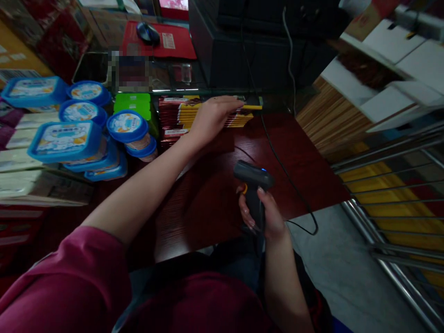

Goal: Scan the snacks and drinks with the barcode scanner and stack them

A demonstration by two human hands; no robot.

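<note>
My right hand [260, 212] is wrapped round the handle of a dark barcode scanner [252, 175], which has an orange trigger and a small blue light. The scanner is held over the front of the dark red-brown table. Farther back, my left hand [218, 113] lies across a row of yellow packets [190, 115], its fingers stretched to the right and touching them. One yellow packet [252, 107] sticks out past the fingertips; the thumb is hidden. Red packets [169, 113] stand just left of the yellow ones.
Blue-lidded tubs [65, 138] and a green box [135, 104] stand to the left. A mouse [148, 33] rests on a red mat [180, 41] behind. A black cable [277, 143] trails down the table's right side. Metal wire racking [391, 203] stands at the right.
</note>
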